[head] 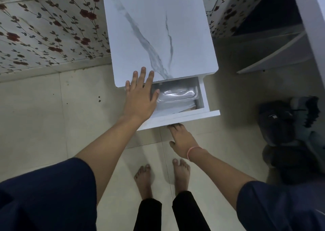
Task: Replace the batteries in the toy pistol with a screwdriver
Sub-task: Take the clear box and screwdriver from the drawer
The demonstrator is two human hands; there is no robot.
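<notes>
Cabinet drawer (201, 93) partly open.
Left hand (140, 98) spread over the marble top's (158, 33) edge; right hand's (182, 142) fingers (173, 128) under the drawer front (184, 117).

White marble-top cabinet (158, 28), open drawer (184, 117), clear plastic pack (177, 93) inside

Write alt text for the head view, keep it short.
Seen from above, a person's left hand lies flat on the front edge of a white marble-look cabinet top while the right hand reaches under the front of its partly open drawer. A clear plastic pack lies in the drawer.
</notes>
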